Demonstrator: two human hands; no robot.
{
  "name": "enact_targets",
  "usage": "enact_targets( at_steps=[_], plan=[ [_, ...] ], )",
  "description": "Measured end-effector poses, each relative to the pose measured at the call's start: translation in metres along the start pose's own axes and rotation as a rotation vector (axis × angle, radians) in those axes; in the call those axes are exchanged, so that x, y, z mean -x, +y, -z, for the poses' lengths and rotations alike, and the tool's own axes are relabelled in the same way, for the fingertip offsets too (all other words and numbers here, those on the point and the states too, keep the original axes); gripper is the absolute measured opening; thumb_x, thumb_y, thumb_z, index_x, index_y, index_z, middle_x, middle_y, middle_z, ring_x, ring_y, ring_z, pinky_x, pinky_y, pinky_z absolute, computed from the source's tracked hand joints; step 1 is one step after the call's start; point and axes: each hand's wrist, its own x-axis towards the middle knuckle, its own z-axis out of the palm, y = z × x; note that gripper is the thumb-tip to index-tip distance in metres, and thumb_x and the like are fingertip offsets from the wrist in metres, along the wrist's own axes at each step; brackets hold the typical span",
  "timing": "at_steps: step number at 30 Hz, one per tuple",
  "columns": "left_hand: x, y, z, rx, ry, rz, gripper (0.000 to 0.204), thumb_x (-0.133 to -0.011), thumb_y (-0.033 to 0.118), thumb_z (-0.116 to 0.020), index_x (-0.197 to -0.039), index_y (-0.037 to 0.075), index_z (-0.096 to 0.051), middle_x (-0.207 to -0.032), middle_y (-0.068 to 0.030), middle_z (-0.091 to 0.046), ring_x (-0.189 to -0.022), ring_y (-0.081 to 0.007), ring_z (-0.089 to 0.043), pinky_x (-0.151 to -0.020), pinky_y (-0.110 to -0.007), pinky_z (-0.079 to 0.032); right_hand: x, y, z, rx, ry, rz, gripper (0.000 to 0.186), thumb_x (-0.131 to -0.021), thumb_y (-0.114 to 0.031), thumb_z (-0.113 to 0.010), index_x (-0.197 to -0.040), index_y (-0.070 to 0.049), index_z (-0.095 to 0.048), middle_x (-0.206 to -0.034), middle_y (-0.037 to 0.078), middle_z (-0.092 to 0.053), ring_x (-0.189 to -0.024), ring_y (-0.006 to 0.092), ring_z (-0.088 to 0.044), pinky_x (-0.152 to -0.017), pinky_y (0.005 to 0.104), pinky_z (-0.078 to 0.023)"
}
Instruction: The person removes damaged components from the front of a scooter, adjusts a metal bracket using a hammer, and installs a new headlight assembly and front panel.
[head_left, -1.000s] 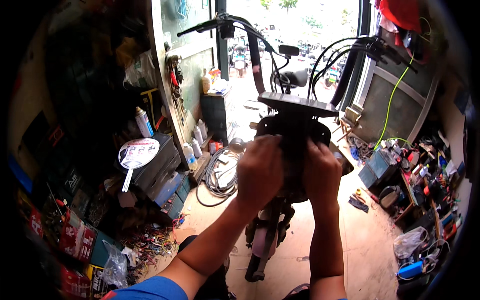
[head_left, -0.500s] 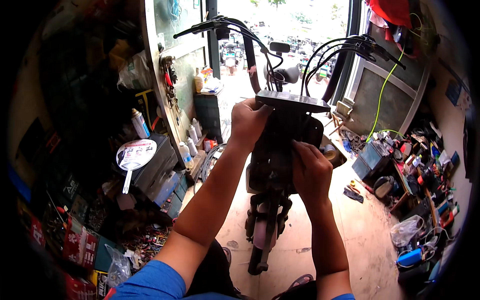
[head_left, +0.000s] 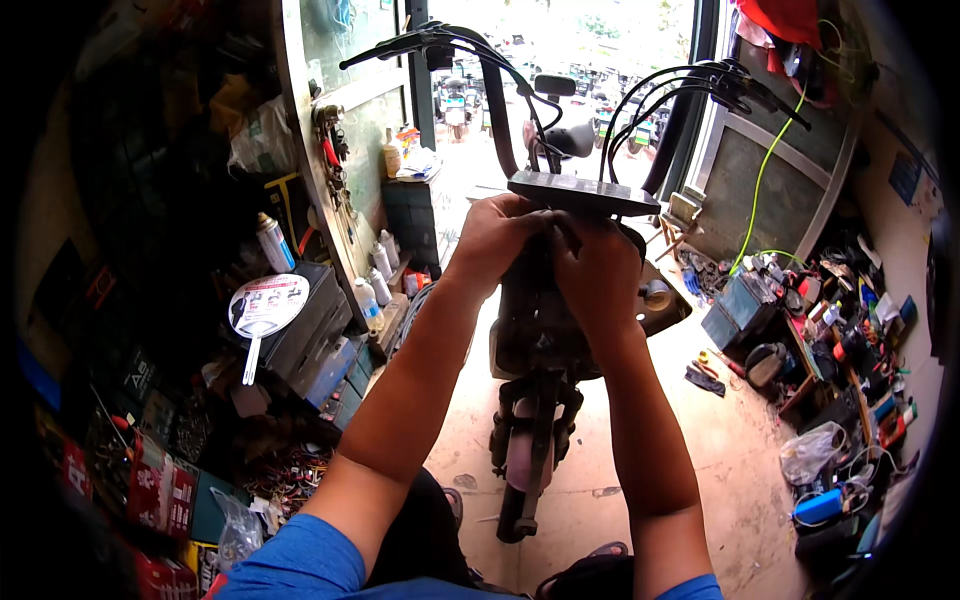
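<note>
Both hands are closed on the far middle of the scene, just under the flat black rectangular panel (head_left: 583, 193) on top of the dark matte scooter front body (head_left: 540, 330): the left hand (head_left: 497, 238) curls its fingers on the panel's left underside and the right hand (head_left: 598, 272) grips the body beside it, the two hands touching. At the left, a round white paper fan with coloured print (head_left: 267, 305) leans on a grey box, and red flat packages (head_left: 150, 490) lie near the lower left. Compared with half a second ago, the left hand has come nearer to the right hand, and both sit higher under the panel.
</note>
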Motion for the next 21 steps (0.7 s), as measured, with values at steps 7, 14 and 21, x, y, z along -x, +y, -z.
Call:
enact_targets(
  at_steps=[7, 14, 21],
  plan=[
    [0.007, -0.002, -0.001, -0.176, 0.083, -0.058, 0.019, -0.092, 0.011, -0.076, -0.106, -0.002, -0.074, -0.097, -0.0077, -0.076, -0.086, -0.0133, -0.07, -0.078, -0.029, -0.054, 0.007, -0.005, 0.013, 0.088, -0.01, -0.09, 0.017, -0.084, -0.016, -0.071, -0.099, -0.008, -0.076, -0.091, 0.016, -0.072, -0.082, 0.0378, -0.071, -0.075, 0.0468, -0.056],
    [0.034, -0.013, -0.032, -1.136, 0.544, -0.791, 0.024, -0.083, 0.008, -0.079, -0.105, 0.004, -0.072, -0.1, -0.0118, -0.071, -0.096, -0.0296, -0.068, -0.086, -0.039, -0.052, 0.063, 0.017, 0.027, 0.017, 0.174, -0.145, 0.018, -0.08, -0.009, -0.072, -0.096, -0.001, -0.074, -0.085, 0.016, -0.071, -0.076, 0.0366, -0.071, -0.071, 0.0413, -0.056],
    [0.042, -0.024, -0.041, -1.407, 0.258, -1.063, 0.036, -0.078, 0.019, -0.079, -0.113, 0.017, -0.073, -0.112, -0.0048, -0.06, -0.118, -0.0278, -0.056, -0.104, -0.047, -0.04, 0.066, 0.026, 0.023, -0.416, 0.135, -0.445, 0.023, -0.09, -0.011, -0.073, -0.105, 0.005, -0.074, -0.09, 0.018, -0.076, -0.079, 0.0213, -0.073, -0.074, 0.0327, -0.055]
  ],
)
